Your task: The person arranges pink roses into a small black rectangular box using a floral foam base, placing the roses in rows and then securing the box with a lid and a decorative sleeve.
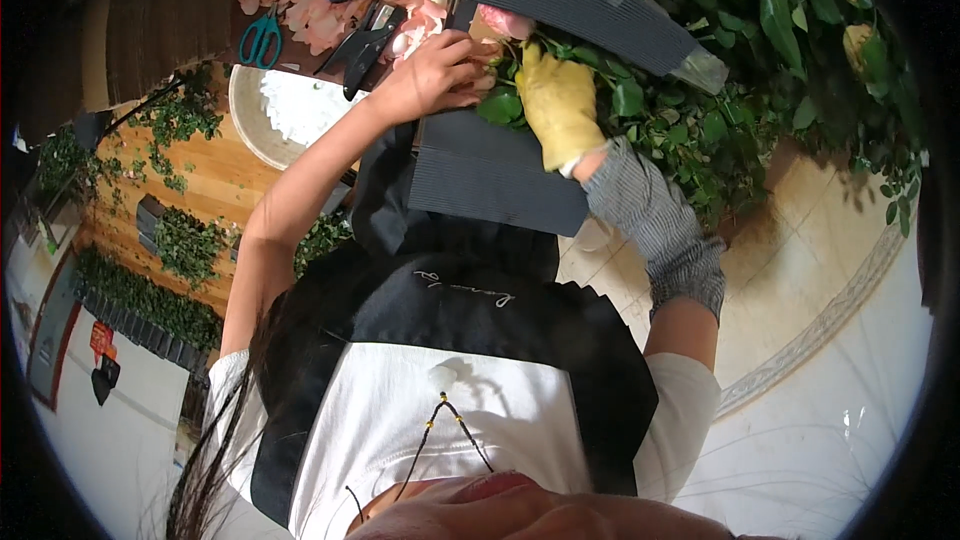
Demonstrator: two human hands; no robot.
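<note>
My bare left hand [438,75] has its fingers curled at the left edge of a dark corrugated sheet, beside a pink rose [507,23]. What lies under its fingertips is mostly hidden. My right hand [557,105] wears a yellow glove, with its fingers closed round leafy rose stems just below the bloom. Under both hands the lower corrugated sheet [500,175] hangs toward my lap. Another dark corrugated piece [580,5] lies slanted above the glove, over the leaves. Green leaves [628,98] stick out right of the glove.
A black stapler [370,45] and teal scissors [262,40] lie left of my left hand, among peach blooms [320,20]. Below them stands a round basin [245,115] holding white pieces. Thick rose foliage [780,15] fills the upper right. Bundled greenery [185,245] rests on the floor at left.
</note>
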